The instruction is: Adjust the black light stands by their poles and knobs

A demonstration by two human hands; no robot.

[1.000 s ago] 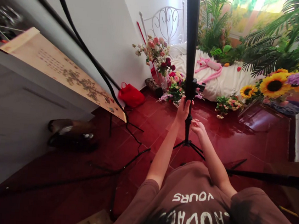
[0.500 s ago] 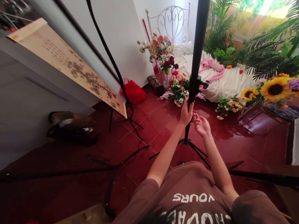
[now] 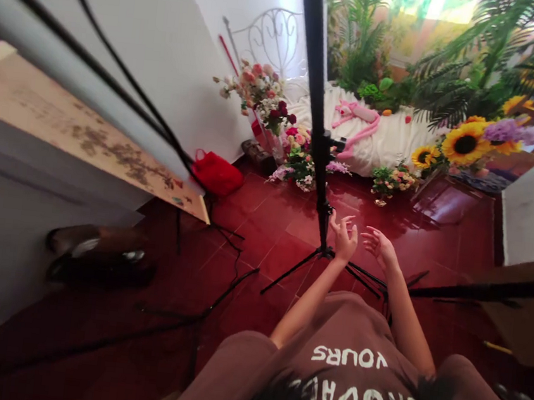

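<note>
A black stand (image 3: 317, 91) rises from the red tiled floor, its pole leaning slightly and its legs spread at the bottom. Just right of the lower pole is my left hand (image 3: 345, 239), fingers apart and curved, holding nothing. Its fingertips come close to a small knob on the pole; whether they touch it I cannot tell. Farther right, my right hand (image 3: 381, 247) hangs in the air with loosely spread fingers and nothing in them.
Flower bunches (image 3: 302, 159), a white cloth (image 3: 388, 136) and sunflowers (image 3: 464, 144) lie ahead. At the left are a long painted panel (image 3: 110, 145), a red bag (image 3: 218, 172) and more black stand legs (image 3: 218, 300). A black bar (image 3: 486, 290) crosses at right.
My left hand has come off the pole and moved down and right. My right hand has shifted right and lower. The view has turned, so the pole now leans and the room appears farther left.
</note>
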